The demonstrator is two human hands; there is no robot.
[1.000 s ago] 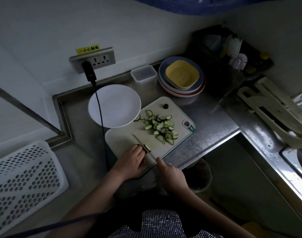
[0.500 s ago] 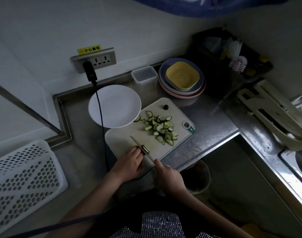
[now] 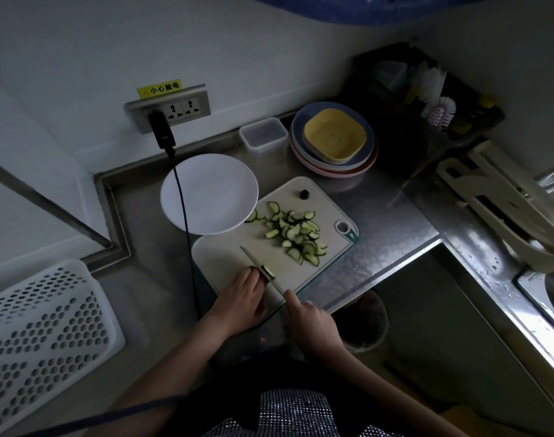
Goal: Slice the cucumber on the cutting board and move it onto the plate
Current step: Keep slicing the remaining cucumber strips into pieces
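The greatest risk is judged to lie at the left hand (image 3: 242, 299), whose fingers (image 3: 253, 276) are curled down over the last short dark-green stub of cucumber (image 3: 268, 272); so little is left that the thin steel blade of the small knife (image 3: 259, 266) is set almost against the fingertips, and a slip or a stub that rolls could bring the edge onto them. The stub is pinned to the pale rectangular plastic cutting board (image 3: 225, 257) just ahead of those fingertips. The right hand (image 3: 312, 323) is closed around the knife handle, which is hidden inside the grip, with the forefinger laid along the back of the blade. The heap of thin green cucumber slices (image 3: 293, 231) lies further out on the board, beyond and to the right of both hands. The round white plate (image 3: 209, 193), bare of slices, overlaps the board's far left corner on the steel worktop (image 3: 383, 228), and a dark hanging cable (image 3: 181, 197) crosses it; slices could be scattered, or the cable caught, when the heap is carried over.
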